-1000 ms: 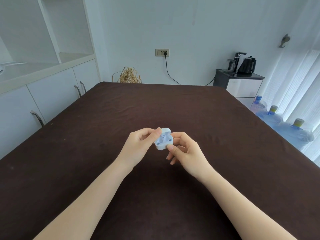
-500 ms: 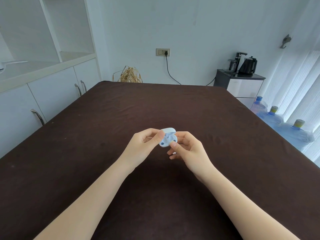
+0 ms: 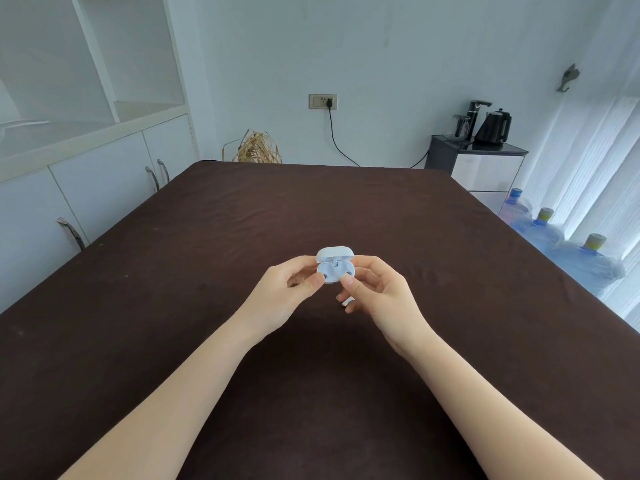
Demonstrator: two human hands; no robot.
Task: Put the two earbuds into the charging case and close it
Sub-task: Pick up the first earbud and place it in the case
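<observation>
Hands meet above the middle of the worktop (image 3: 207, 237), well in from every edge, and between them you hold the charging case (image 3: 335, 265) clear of the dark brown cloth. In the head view, your only view, your left hand (image 3: 282, 299) pinches the case's left side, the thumb tip pressed on the near left corner of the base and the other fingers curled behind it. Your right hand (image 3: 379, 296) pinches the right side, thumb tip on the near right corner, index finger along the far side. Both grips are clamped on the case. Its lid stands open, tilted back toward the far edge of the worktop, and the two wells in the base face you; you cannot tell whether an earbud sits in either well. A small white piece (image 3: 348, 301) shows just below your right fingers, too small to identify.
</observation>
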